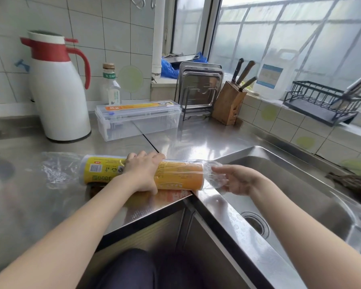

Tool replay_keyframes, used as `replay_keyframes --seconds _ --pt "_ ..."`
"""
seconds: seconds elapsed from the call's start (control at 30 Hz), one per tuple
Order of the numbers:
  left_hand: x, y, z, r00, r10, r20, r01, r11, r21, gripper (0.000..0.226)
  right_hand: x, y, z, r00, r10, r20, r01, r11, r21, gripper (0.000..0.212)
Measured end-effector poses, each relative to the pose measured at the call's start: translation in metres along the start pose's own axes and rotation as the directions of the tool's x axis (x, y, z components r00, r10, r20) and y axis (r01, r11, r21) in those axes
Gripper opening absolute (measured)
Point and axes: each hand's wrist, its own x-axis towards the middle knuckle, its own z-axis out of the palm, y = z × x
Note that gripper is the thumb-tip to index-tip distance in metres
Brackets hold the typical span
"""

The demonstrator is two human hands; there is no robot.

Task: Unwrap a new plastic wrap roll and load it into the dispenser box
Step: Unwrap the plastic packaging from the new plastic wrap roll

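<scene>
While the plastic wrap roll (pixel 175 174) lies on the steel counter (pixel 206 140), long axis 9 to 3 o'clock, our left hand (pixel 143 171) clamps its middle; our right hand (pixel 236 180) pinches the clear wrapper (pixel 214 174) at its 3 o'clock end. Dispenser box (pixel 138 119) waits at 12, closed.

Bright daylight from window (pixel 290 38) at 1 o'clock; glare on counter (pixel 196 142); wide-angle bending, edges soft.

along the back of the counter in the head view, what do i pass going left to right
white thermos jug with red handle → clear bottle with green label → clear plastic dispenser box → upright steel trays → wooden knife block → translucent jug with blue label → black wire rack
</scene>
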Motion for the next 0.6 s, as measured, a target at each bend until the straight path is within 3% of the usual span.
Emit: replay_keyframes --seconds 0.13,0.27,0.37,0.5,0.6 --pt "0.001 0.001 0.000 1.000 -0.007 0.008 0.007 1.000 0.000 0.099 0.000 -0.001 0.006 0.990 -0.120 -0.069 0.127 0.987 0.097 0.004" --pt "0.002 0.001 -0.001 1.000 -0.016 0.019 0.016 1.000 0.006 0.099 0.004 -0.005 0.009 0.954 -0.201 -0.223 0.258 0.930 0.263 0.020" --pt "0.003 0.001 -0.001 0.999 -0.015 0.029 0.014 1.000 0.010 0.099 0.006 -0.006 0.003 0.928 -0.282 -0.245 0.344 0.900 0.268 0.030" --pt "0.006 -0.001 -0.002 0.999 -0.015 0.047 0.015 1.000 0.004 0.099 0.008 -0.003 0.001 0.920 -0.297 -0.257 0.352 0.913 0.204 0.035" --pt "0.006 -0.001 -0.002 0.999 -0.015 0.044 0.015 1.000 0.000 0.098 0.006 -0.002 -0.005 0.918 -0.259 -0.301 0.357 0.871 0.338 0.034"
